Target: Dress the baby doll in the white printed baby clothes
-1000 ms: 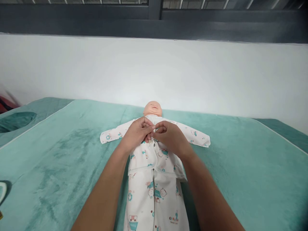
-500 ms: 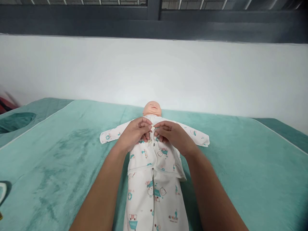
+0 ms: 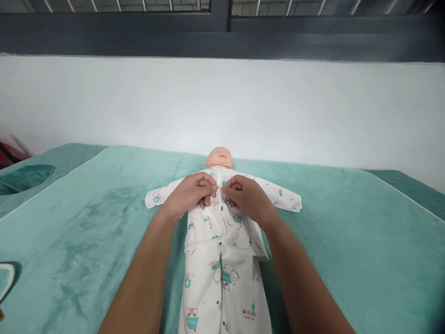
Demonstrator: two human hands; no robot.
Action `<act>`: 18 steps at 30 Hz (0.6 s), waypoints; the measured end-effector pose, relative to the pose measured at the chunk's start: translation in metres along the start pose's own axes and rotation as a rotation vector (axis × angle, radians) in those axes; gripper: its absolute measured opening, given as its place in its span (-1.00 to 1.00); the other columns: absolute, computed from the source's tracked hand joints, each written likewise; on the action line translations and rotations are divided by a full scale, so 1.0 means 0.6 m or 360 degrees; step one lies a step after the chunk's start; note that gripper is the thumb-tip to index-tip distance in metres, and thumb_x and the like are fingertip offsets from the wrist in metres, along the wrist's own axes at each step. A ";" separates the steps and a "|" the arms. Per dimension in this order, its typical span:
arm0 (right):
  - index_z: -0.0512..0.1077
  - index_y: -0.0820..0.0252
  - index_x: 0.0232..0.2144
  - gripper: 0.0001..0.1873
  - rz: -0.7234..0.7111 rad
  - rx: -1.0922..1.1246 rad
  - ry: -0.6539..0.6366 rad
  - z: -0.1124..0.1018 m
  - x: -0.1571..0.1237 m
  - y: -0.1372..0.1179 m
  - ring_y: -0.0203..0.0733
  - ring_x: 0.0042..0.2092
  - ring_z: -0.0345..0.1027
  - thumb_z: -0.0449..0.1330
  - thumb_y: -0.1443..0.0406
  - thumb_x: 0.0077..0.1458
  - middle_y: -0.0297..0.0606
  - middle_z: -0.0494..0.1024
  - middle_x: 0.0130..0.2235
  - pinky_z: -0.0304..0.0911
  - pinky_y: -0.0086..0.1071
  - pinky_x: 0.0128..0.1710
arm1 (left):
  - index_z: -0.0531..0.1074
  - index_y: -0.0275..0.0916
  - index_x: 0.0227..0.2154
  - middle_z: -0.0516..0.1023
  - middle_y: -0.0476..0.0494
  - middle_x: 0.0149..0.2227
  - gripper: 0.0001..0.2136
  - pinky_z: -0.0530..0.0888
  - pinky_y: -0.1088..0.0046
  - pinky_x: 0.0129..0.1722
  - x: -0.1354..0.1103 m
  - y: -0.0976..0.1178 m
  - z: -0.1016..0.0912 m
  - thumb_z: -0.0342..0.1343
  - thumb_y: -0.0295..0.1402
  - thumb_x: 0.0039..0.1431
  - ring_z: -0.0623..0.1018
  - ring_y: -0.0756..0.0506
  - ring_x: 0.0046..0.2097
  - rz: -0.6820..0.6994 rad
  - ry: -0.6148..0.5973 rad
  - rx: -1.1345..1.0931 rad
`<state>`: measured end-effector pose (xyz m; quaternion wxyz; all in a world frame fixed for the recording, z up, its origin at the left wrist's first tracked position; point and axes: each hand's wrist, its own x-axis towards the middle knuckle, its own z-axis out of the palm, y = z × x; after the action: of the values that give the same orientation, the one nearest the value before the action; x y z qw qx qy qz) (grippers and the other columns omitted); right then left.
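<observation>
A baby doll lies on its back, head toward the wall, sleeves stretched out to both sides. It wears a white printed baby shirt over white printed trousers. My left hand is closed at the upper chest, its thumb and fingers pinching the shirt's front edge near a button. Opposite it, my right hand pinches the other front edge, fingertips almost meeting the left ones. The small button between them is mostly hidden. Below my fingers, the shirt front hangs apart toward its hem.
Green plush bedding spreads under the doll. A white wall rises behind it, below a dark window frame. A white curved object sits at the left edge, and something red stands farther back.
Both hands have drawn slightly down the shirt front, and the fingers have curled in tighter. My right fingers have pulled in from their more stretched pose. The doll lies as before.
</observation>
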<state>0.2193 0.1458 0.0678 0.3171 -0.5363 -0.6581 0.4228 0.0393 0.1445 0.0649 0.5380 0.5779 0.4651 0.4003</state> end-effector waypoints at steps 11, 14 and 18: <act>0.17 0.14 -0.53 -0.88 -0.0121 -0.1021 -0.0044 0.024 -0.060 -0.030 -0.31 -0.51 0.07 0.08 0.39 -0.07 -0.36 0.37 -0.53 -0.16 -0.37 -0.50 | 0.49 -0.20 -0.47 0.44 -0.02 -0.48 -0.87 0.25 0.56 -0.53 -0.025 0.023 -0.021 0.18 -0.24 0.02 0.35 0.02 -0.45 -0.0108 -0.0453 0.0550; 0.18 0.14 -0.51 -0.90 -0.0127 -0.0990 -0.0117 0.020 -0.056 -0.028 -0.30 -0.48 0.08 0.05 0.35 0.01 -0.35 0.38 -0.50 -0.15 -0.38 -0.50 | 0.47 -0.20 -0.44 0.44 -0.02 -0.45 -0.86 0.25 0.56 -0.52 -0.025 0.021 -0.025 0.18 -0.24 0.04 0.35 0.02 -0.43 -0.0127 -0.0510 0.0566; 0.22 0.13 -0.47 -0.90 -0.0122 -0.0921 -0.0199 0.006 -0.057 -0.023 -0.30 -0.46 0.10 0.01 0.31 0.09 -0.39 0.38 -0.47 -0.09 -0.39 -0.51 | 0.46 -0.22 -0.40 0.40 0.01 -0.48 -0.83 0.30 0.55 -0.50 -0.024 0.018 -0.034 0.16 -0.21 0.08 0.36 0.03 -0.44 -0.0090 -0.0559 0.0505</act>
<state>0.2179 0.1105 0.0797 0.1256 -0.5521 -0.7893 0.2375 0.0175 0.1358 0.0781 0.5240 0.7027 0.4376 0.2003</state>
